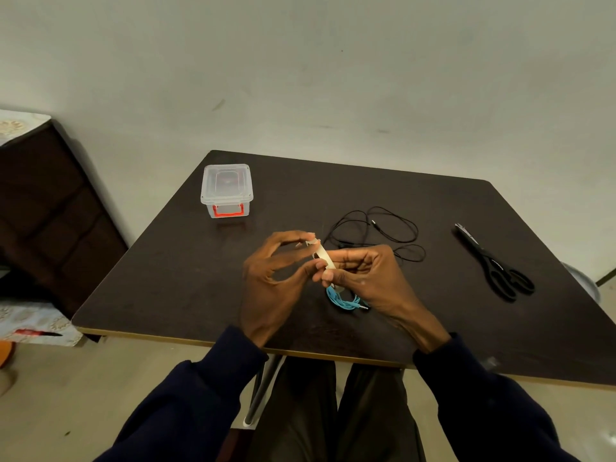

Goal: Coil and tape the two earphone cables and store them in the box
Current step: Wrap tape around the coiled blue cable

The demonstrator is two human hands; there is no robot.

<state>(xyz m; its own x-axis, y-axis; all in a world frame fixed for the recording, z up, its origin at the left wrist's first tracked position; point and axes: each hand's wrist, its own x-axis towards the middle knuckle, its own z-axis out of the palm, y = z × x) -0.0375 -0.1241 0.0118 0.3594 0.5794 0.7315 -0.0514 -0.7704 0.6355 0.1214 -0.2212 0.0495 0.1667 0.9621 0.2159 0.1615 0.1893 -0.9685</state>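
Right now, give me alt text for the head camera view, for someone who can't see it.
The left hand and right hand pinch a strip of tape between them over a dark table, a coiled blue cable just under the right hand. A loose black cable lies behind, scissors to the right, a lidded clear box far left.

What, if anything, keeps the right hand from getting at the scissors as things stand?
Probably not reachable yet: the path across the table to the scissors looks free, but the right hand grips the tape strip and the blue earphone cable, so it is occupied.
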